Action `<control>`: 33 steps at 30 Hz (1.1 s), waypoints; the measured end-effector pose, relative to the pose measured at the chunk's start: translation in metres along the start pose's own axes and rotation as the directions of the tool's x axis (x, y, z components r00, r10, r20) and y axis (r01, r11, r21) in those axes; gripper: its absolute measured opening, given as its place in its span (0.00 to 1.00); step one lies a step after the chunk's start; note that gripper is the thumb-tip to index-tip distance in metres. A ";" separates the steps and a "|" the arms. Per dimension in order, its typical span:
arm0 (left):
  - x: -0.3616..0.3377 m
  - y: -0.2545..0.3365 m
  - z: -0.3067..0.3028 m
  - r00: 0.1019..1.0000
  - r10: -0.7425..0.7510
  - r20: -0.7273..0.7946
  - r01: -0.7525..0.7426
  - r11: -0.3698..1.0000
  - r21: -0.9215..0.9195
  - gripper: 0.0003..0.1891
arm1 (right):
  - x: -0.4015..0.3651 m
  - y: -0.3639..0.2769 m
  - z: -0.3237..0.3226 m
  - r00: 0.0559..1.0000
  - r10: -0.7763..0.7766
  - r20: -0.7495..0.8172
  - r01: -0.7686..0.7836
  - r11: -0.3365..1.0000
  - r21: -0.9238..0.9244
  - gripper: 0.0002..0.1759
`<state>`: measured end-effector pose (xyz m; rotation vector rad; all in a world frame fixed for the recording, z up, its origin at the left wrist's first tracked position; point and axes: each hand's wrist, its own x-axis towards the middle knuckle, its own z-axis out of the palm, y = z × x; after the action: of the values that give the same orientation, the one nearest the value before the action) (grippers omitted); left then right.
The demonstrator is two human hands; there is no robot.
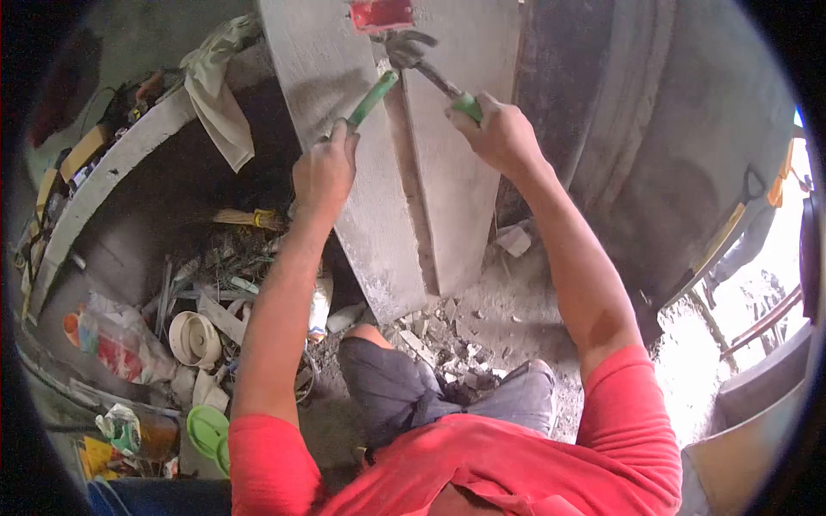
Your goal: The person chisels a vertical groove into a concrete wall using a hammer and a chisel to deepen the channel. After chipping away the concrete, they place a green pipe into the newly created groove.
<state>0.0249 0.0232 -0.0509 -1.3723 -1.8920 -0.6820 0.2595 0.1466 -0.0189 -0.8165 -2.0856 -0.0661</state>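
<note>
Gripping one green handle each, left hand [325, 172] and right hand [499, 133] spread the cutters [406, 50] wide for leverage, fingers curled tight round the grips. The head sits at the top of the groove [411, 181], just under the red box [381, 15]; it is probably biting something there, but that part is blurred.

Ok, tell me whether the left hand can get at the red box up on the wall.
Probably yes: the red box sits just above, with bare wall between. But the left hand is full, gripping a green-handled tool.
</note>
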 end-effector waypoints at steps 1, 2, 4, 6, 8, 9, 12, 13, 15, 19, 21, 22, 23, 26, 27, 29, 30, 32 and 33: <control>-0.001 -0.002 0.001 1.000 0.002 -0.021 -0.003 1.000 -0.020 0.19 | -0.001 -0.002 -0.004 0.999 0.049 -0.018 -0.047 0.995 0.088 0.25; -0.005 -0.005 0.005 0.999 0.000 -0.033 -0.001 0.999 -0.041 0.19 | -0.005 -0.008 -0.010 0.995 0.100 -0.021 -0.095 0.980 0.177 0.25; -0.005 -0.015 0.018 0.998 0.023 -0.065 -0.025 0.999 -0.034 0.19 | -0.007 -0.032 -0.039 0.995 0.047 -0.090 -0.018 0.956 0.293 0.25; -0.004 -0.015 0.023 0.994 0.060 -0.091 -0.063 0.998 -0.031 0.19 | -0.003 -0.046 -0.052 0.986 0.018 -0.168 0.051 0.916 0.397 0.24; -0.002 -0.012 0.019 0.999 0.005 -0.051 -0.008 0.998 -0.062 0.19 | 0.002 -0.053 -0.054 0.915 -0.091 -0.393 0.229 0.919 0.322 0.22; -0.002 -0.011 0.018 0.999 0.005 -0.050 -0.009 0.998 -0.063 0.19 | 0.001 -0.042 -0.037 0.923 -0.099 -0.372 0.228 0.919 0.322 0.24; -0.006 -0.006 0.012 0.998 0.010 -0.063 -0.012 0.999 -0.036 0.19 | -0.003 -0.009 0.004 0.996 0.033 0.078 -0.031 0.999 -0.017 0.27; -0.007 -0.005 0.008 1.000 -0.003 -0.020 0.001 0.998 -0.059 0.18 | -0.009 -0.004 0.007 0.996 0.038 0.078 -0.037 0.999 -0.015 0.27; -0.001 -0.002 0.000 0.999 0.030 0.017 -0.028 0.997 -0.065 0.18 | -0.009 -0.003 -0.003 0.990 0.112 0.082 -0.118 0.991 0.066 0.25; 0.013 0.018 -0.042 0.958 0.197 0.208 -0.241 0.947 0.213 0.19 | -0.027 -0.001 -0.034 0.987 0.156 0.038 -0.158 0.985 0.062 0.22; -0.001 0.045 -0.071 0.952 0.240 0.188 -0.255 0.965 0.057 0.20 | -0.043 -0.001 -0.047 0.984 0.171 0.056 -0.178 0.965 0.193 0.25; 0.001 0.040 -0.072 0.952 0.237 0.192 -0.253 0.965 0.068 0.20 | -0.048 0.002 -0.050 0.984 0.168 0.058 -0.176 0.963 0.205 0.25; 0.009 0.030 -0.070 0.968 0.155 0.198 -0.173 0.982 0.079 0.21 | -0.053 0.007 -0.053 0.986 0.160 0.038 -0.164 0.950 0.266 0.24; 0.023 0.005 -0.052 0.981 0.111 0.157 -0.126 0.988 0.086 0.23 | -0.064 0.009 -0.062 0.979 0.201 0.038 -0.202 0.918 0.340 0.20; 0.026 0.001 -0.048 0.980 0.155 0.124 -0.164 0.984 0.064 0.23 | -0.066 0.015 -0.062 0.980 0.196 0.027 -0.194 0.925 0.325 0.19; 0.032 -0.007 -0.040 0.975 0.205 0.084 -0.210 0.976 0.052 0.24 | -0.068 0.019 -0.063 0.981 0.192 0.006 -0.184 0.930 0.318 0.18; 0.035 -0.010 -0.033 0.976 0.214 0.035 -0.216 0.974 0.074 0.22 | -0.069 0.021 -0.063 0.981 0.194 -0.004 -0.182 0.929 0.322 0.18; 0.036 -0.016 -0.023 0.975 0.222 -0.013 -0.220 0.971 0.090 0.20 | -0.072 0.021 -0.066 0.980 0.198 -0.012 -0.183 0.929 0.320 0.17; 0.034 -0.018 -0.019 0.973 0.229 -0.027 -0.227 0.971 0.078 0.20 | -0.072 0.017 -0.070 0.981 0.193 -0.035 -0.167 0.914 0.369 0.17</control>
<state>0.0051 0.0231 -0.0128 -1.4905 -1.6808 -0.5136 0.3485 0.0990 -0.0336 -0.7586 -1.8674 0.3786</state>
